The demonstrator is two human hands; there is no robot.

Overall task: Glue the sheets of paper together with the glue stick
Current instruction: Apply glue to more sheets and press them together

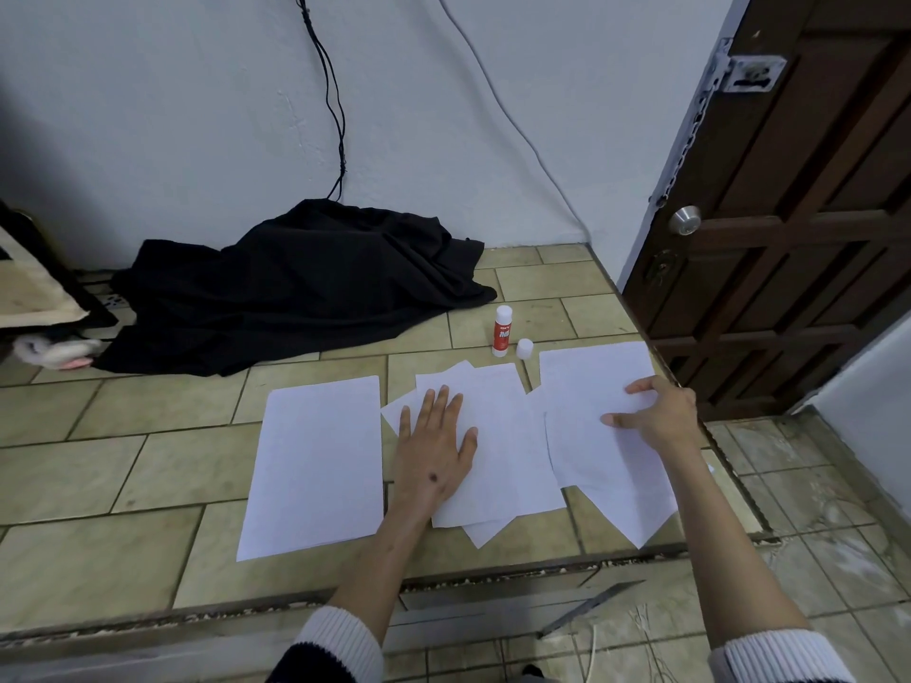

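Observation:
Several white sheets of paper lie on a tiled platform. One single sheet [315, 465] lies alone at the left. My left hand [436, 448] rests flat, fingers spread, on a middle stack of overlapping sheets [508, 456]. My right hand [660, 414] pinches the edge of a sheet [591, 382] at the right, thumb on top, above more sheets [621, 490]. Behind the papers a red and white glue stick [503, 331] stands upright and uncapped, with its white cap [525, 348] beside it on the right.
A heap of black cloth [296, 288] lies behind the papers at the wall, with cables hanging above it. A dark wooden door [788, 229] stands at the right. The platform's front edge [443, 581] drops to a lower tiled floor.

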